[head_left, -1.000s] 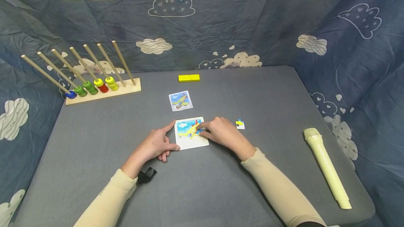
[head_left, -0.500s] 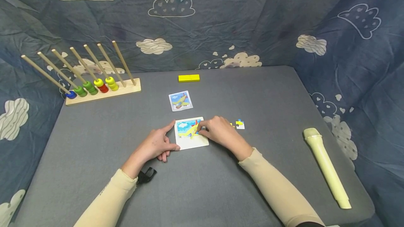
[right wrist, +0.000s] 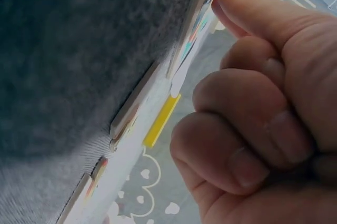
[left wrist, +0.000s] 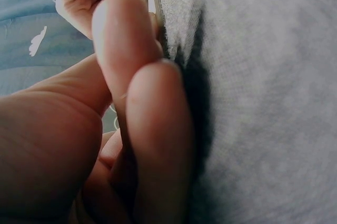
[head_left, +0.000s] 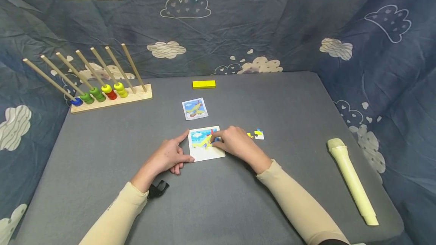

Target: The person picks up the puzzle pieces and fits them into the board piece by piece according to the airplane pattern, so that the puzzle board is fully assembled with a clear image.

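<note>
- Surface: grey table (head_left: 293, 105), backed by dark blue cloth (head_left: 238, 29) with cloud motifs.
- Puzzle board (head_left: 204, 157): centre of frame. It carries joined pieces (head_left: 197, 136) of an aeroplane picture; its lower strip is bare.
- Left hand (head_left: 167, 155): thumb and forefinger extended, touching the board's left corners.
- Right hand (head_left: 237, 141): thumb and forefinger bent over the board's right part. Whether they pinch a piece cannot be determined.
- Step in hand, as judged: seating a piece at the picture's right side. The next move would call for aligning its edges and light pressure.
- Loose pieces (head_left: 259, 135): right of the right hand, one partly covered.
- Picture card (head_left: 195, 109): above the board; yellow block (head_left: 204, 84) beyond.
- Peg rack (head_left: 141, 95): upper left; five pegs hold coloured rings, two bare.
- Yellow microphone-shaped object (head_left: 354, 184): lower right.
</note>
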`<state>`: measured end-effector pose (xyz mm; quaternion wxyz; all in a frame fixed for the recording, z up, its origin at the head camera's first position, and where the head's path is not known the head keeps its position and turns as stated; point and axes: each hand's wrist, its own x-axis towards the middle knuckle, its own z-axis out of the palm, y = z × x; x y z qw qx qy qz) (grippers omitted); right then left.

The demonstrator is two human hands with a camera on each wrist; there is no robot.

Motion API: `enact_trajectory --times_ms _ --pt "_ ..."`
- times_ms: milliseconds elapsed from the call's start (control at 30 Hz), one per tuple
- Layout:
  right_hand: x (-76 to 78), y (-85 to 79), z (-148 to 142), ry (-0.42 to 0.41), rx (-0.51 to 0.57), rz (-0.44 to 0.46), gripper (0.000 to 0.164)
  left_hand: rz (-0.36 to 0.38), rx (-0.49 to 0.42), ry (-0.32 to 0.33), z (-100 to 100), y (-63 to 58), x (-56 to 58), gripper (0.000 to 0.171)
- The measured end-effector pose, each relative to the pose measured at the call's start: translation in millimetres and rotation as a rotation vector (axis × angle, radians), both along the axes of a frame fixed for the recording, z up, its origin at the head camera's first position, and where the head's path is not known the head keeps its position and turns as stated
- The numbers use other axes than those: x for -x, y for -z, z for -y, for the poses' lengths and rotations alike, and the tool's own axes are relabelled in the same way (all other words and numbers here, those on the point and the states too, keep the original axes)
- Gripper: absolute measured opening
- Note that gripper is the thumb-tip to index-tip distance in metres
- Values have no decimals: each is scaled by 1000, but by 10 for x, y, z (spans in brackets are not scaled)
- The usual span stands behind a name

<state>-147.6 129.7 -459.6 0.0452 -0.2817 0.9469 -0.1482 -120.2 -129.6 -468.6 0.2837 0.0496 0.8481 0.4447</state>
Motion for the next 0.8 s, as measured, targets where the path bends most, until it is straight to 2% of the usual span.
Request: enact_trajectory --times_ms 167,367,600,700,800 --pt "18 1 -18 1 40 6 7 -4 1 0 8 5 -5 106" --pt "91 -108 -245 82 230 36 15 -9 15 -1 -2 3 -3 107" --pt "158 -231 -598 204 439 239 37 -5 15 2 -10 -13 5 107" --pt "153 -211 -687 234 442 288 44 -1 14 2 -1 -13 7 108" --pt "157 -165 -736 252 395 318 51 1 13 -1 10 -9 6 108"
